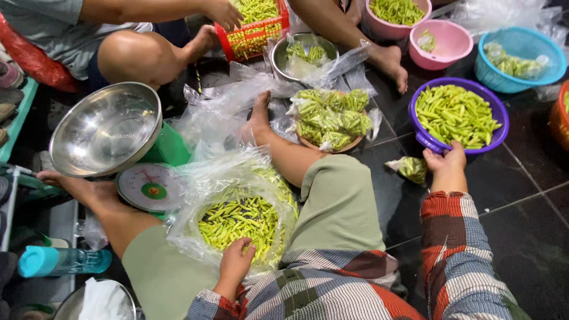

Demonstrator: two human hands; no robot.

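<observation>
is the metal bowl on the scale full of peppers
No, the metal bowl sitting on the green scale holds almost nothing; its shiny inside shows bare.

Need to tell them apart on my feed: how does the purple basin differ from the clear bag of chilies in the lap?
The purple basin is rigid and opaque, on the dark floor; the clear bag is soft, see-through, resting in the lap. The right hand grips the basin's rim; the left hand holds the bag. Both hold green chilies.
</observation>
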